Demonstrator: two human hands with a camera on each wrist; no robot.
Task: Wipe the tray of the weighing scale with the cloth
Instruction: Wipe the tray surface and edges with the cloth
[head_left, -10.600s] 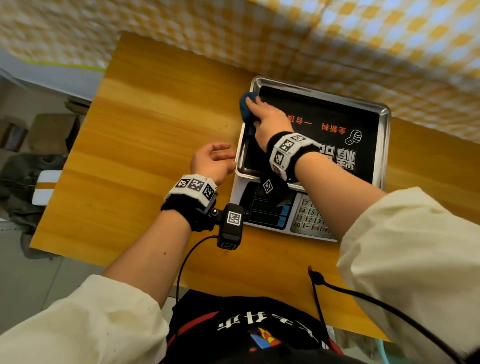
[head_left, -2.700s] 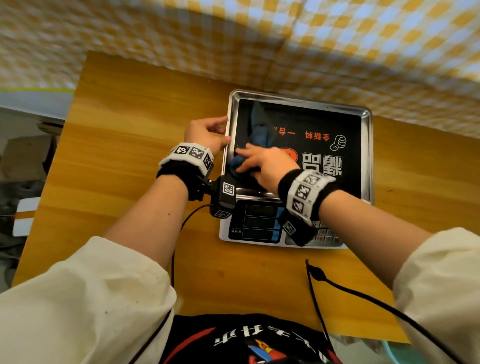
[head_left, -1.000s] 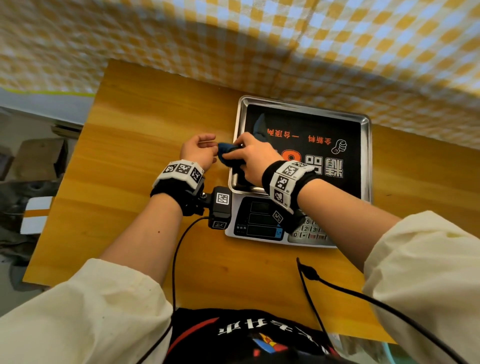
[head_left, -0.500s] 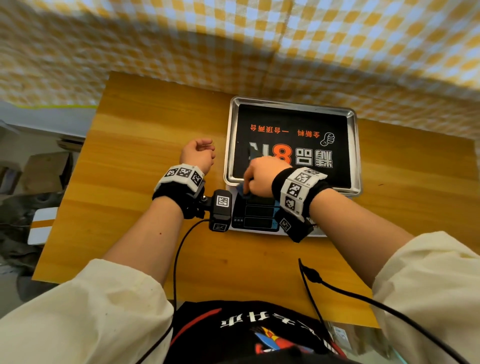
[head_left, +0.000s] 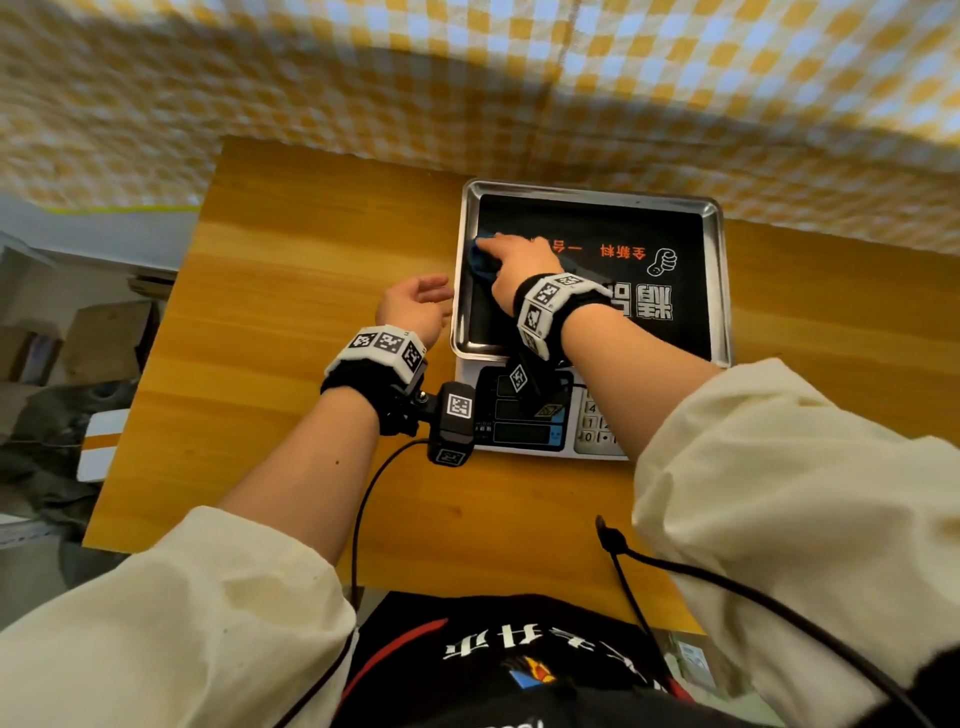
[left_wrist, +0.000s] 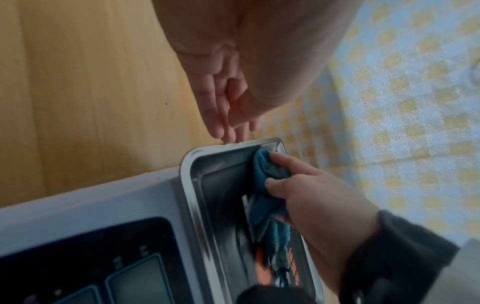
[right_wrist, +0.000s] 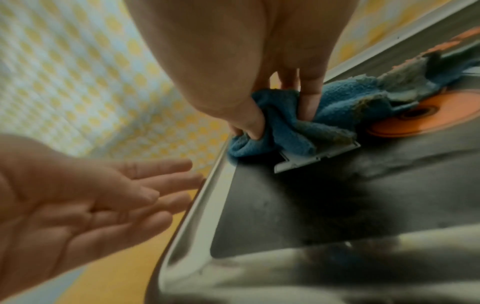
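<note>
right hand (head_left: 511, 265) pinching cloth (head_left: 480, 260) at tray's (head_left: 719, 291) 10 o'clock corner | left hand (head_left: 415, 306) spread, fingers touching rim at 9 | risk: hard rubbing's probably shoving the scale (head_left: 524, 415)

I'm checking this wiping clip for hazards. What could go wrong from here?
The right hand pushes the blue cloth against the tray at its left rim, so the tray might shift on the scale. The left hand is open beside the rim, not steadying it. The cloth's trailing end could snag.
</note>
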